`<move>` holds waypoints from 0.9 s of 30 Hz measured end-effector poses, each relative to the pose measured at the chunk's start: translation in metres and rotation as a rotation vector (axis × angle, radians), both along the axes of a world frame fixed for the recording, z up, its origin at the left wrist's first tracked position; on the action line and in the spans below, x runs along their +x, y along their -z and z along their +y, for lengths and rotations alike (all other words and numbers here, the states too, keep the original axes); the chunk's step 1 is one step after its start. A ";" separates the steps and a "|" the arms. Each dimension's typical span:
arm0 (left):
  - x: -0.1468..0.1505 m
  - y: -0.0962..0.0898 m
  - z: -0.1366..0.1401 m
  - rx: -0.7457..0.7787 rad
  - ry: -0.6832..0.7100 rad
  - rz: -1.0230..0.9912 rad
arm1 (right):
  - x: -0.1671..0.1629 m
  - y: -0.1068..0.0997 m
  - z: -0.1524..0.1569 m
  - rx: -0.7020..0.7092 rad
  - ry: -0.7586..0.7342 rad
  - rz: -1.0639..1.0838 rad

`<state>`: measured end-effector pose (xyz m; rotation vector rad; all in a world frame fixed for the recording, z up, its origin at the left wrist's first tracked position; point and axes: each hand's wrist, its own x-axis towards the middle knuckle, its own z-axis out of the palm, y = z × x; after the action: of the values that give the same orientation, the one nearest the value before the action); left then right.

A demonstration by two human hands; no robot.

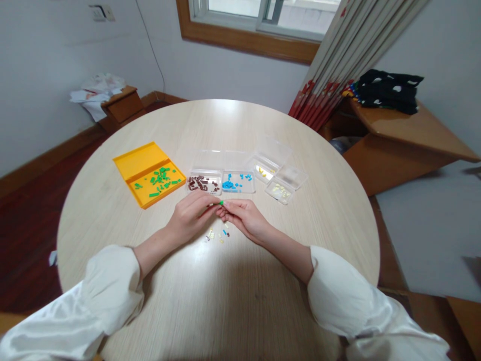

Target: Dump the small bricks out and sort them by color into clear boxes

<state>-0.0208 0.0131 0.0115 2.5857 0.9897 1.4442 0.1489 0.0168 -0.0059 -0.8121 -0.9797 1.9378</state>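
Note:
Both hands meet over the middle of the round table, fingertips pinched around a small green building brick [221, 202]. My left hand [191, 210] grips it from the left, and my right hand [246, 218] from the right. Whether other bricks are joined to it is hidden by the fingers. Just below the hands lie several tiny loose bricks [221, 241] in pale yellow, blue and brown. Behind the hands stand clear boxes with brown bricks [203, 183] and blue bricks [230, 185]. Green bricks [161, 176] fill part of an open orange-yellow case [145, 204] at the left.
Right of the blue bricks, a clear box [267, 175] holds a few yellow pieces, and a smaller one [280, 193] holds pale yellow pieces. The round table [240, 301] has a curved edge. Beyond it are a curtain [330, 75] and a wooden cabinet [413, 145] with dark cloth on top.

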 end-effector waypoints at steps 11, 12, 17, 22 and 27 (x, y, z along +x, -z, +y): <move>0.001 -0.001 -0.001 -0.009 0.008 -0.007 | -0.001 0.000 0.000 0.006 0.000 -0.003; 0.001 -0.001 -0.001 -0.009 0.004 -0.005 | 0.000 0.000 0.000 0.007 -0.001 -0.004; 0.002 -0.002 -0.001 0.004 0.015 -0.013 | 0.000 0.002 0.000 0.011 -0.004 0.004; 0.003 -0.002 -0.001 0.016 0.026 -0.021 | -0.001 0.002 0.001 0.012 -0.016 0.016; 0.002 -0.002 -0.001 0.024 0.039 -0.028 | 0.000 0.002 0.001 -0.003 -0.031 0.018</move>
<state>-0.0186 0.0124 0.0136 2.5786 0.9191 1.4879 0.1488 0.0181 -0.0082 -0.7838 -0.9842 1.9696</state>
